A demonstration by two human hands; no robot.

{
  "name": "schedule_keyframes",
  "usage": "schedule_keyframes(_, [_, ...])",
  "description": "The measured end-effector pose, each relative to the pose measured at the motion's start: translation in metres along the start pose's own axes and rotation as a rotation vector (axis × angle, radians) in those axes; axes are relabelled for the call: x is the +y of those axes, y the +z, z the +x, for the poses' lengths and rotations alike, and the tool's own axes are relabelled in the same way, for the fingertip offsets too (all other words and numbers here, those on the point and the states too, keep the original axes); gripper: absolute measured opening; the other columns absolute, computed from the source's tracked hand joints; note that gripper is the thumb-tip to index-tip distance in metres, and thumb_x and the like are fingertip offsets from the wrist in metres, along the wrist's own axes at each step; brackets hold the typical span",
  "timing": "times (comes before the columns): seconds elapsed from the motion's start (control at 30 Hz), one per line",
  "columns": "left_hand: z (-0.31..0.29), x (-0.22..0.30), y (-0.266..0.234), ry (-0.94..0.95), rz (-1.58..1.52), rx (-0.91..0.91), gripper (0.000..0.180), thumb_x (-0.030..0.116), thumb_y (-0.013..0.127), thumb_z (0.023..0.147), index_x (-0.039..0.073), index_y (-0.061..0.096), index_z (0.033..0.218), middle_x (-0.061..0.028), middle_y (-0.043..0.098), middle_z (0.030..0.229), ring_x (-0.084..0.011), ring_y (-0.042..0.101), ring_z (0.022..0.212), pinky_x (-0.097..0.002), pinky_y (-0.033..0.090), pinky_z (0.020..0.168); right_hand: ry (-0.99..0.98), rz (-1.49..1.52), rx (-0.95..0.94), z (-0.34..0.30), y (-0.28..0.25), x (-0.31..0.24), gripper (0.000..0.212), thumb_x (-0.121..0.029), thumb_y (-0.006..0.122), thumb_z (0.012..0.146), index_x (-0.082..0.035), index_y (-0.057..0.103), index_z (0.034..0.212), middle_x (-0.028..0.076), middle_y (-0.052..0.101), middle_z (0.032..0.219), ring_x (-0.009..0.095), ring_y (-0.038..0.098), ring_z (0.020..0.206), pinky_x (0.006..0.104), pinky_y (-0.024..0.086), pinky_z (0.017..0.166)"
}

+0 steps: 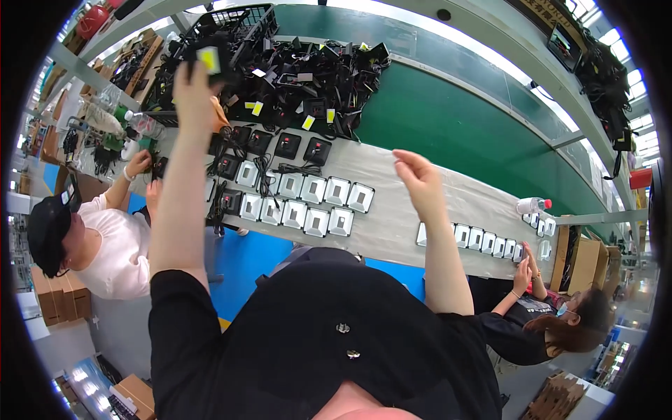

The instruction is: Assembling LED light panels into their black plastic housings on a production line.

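Observation:
My left hand, raised at the far left, grips a black floodlight housing with a yellow label; motion blurs it a little. It is above the edge of a large heap of black floodlight housings, cables and yellow labels. My right hand hangs over the grey table cover, holding nothing, its fingers loosely apart. Between my arms stand two rows of floodlights with white reflectors. Behind their left end, several black floodlight housings lie back up, with coiled black cables.
A co-worker in white works at the left; another in black touches a row of floodlights at the right. A black crate stands behind the heap. A red-capped bottle lies at the right. Metal posts and shelving frame the bench.

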State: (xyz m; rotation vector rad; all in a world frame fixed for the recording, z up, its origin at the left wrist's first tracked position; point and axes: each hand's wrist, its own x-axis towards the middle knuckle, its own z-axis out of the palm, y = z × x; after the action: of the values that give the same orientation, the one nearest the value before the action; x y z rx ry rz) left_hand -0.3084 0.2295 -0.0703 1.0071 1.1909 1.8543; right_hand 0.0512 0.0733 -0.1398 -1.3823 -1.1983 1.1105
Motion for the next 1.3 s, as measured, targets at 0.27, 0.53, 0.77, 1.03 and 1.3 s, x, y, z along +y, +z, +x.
schedule_keyframes(0.27, [0.126, -0.058, -0.089, 0.026, 0.803, -0.079, 0.063, 0.035, 0.052, 0.089, -0.003, 0.033, 0.135, -0.0158, 0.039, 0.136, -0.0247, 0.037, 0.125, -0.0318, 0.029, 0.102, 0.186, -0.505, -0.075, 0.161, 0.074, 0.113, 0.061, -0.011, 0.058, 0.081, -0.016, 0.034, 0.137, 0.014, 0.057, 0.101, 0.024, 0.057, 0.091, 0.0334, 0.046, 0.081])
schedule_keyframes(0.53, [0.014, -0.130, -0.069, -0.337, 0.544, -0.588, 0.020, 0.007, 0.054, 0.088, 0.000, 0.058, 0.106, -0.0029, 0.061, 0.095, -0.0087, 0.055, 0.087, -0.0213, 0.044, 0.079, -0.252, -1.325, -0.011, 0.277, 0.120, 0.167, 0.016, -0.012, 0.050, 0.078, -0.013, 0.065, 0.084, 0.007, 0.062, 0.093, 0.024, 0.062, 0.088, 0.0368, 0.050, 0.074])
schedule_keyframes(0.77, [-0.009, -0.109, -0.035, -0.496, 0.437, -0.685, 0.022, 0.007, 0.051, 0.089, 0.000, 0.056, 0.109, -0.0061, 0.061, 0.102, -0.0119, 0.058, 0.094, -0.0242, 0.045, 0.083, -0.109, -0.682, 0.330, 0.254, 0.046, 0.091, 0.021, -0.023, 0.058, 0.080, -0.005, 0.065, 0.072, 0.012, 0.063, 0.066, 0.029, 0.062, 0.061, 0.0374, 0.047, 0.057])
schedule_keyframes(1.03, [-0.071, -0.049, 0.101, -0.619, 0.105, -0.817, 0.037, 0.019, 0.042, 0.095, 0.008, 0.042, 0.130, -0.0084, 0.050, 0.123, -0.0184, 0.057, 0.103, -0.0295, 0.045, 0.084, -0.002, 0.180, 0.168, 0.139, -0.018, -0.031, 0.017, -0.016, 0.061, 0.083, -0.001, 0.063, 0.075, 0.003, 0.060, 0.064, 0.005, 0.045, 0.054, 0.0193, 0.035, 0.052])
schedule_keyframes(1.3, [-0.166, 0.021, 0.183, -0.632, -0.422, -1.047, 0.056, 0.036, 0.040, 0.093, 0.005, 0.028, 0.138, -0.0101, 0.042, 0.131, -0.0216, 0.049, 0.114, -0.0419, 0.047, 0.087, -0.113, 0.158, 0.143, 0.022, -0.063, -0.090, 0.016, -0.012, 0.061, 0.084, -0.001, 0.062, 0.072, 0.002, 0.058, 0.058, 0.004, 0.049, 0.051, 0.0186, 0.033, 0.049])
